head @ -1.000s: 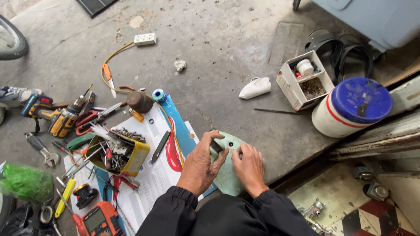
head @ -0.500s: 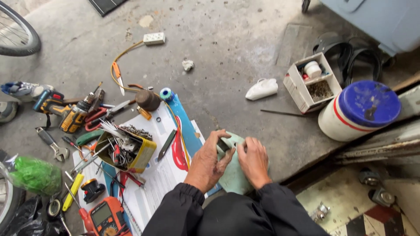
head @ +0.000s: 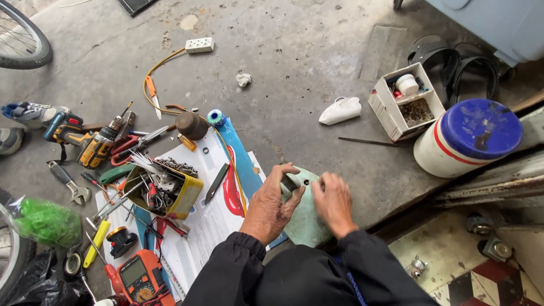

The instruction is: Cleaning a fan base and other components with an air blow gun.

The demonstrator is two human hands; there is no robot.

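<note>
A pale green plastic cover [head: 306,218] is gripped at its upper edge by the left hand [head: 271,205], fingers curled over it, while the right hand [head: 333,201] is pressed closed against its right side; since a second ago both hands have barely shifted, so the work is judged to be held at the same spot. Just left, a printed sheet [head: 209,226] is spread on the floor; further left a yellow tin of tools [head: 164,190] is set.

Yellow tool tin [head: 164,195], cordless drill [head: 85,141], blue-lidded tub [head: 467,139].

Stained grey concrete floor [head: 317,51]
</note>
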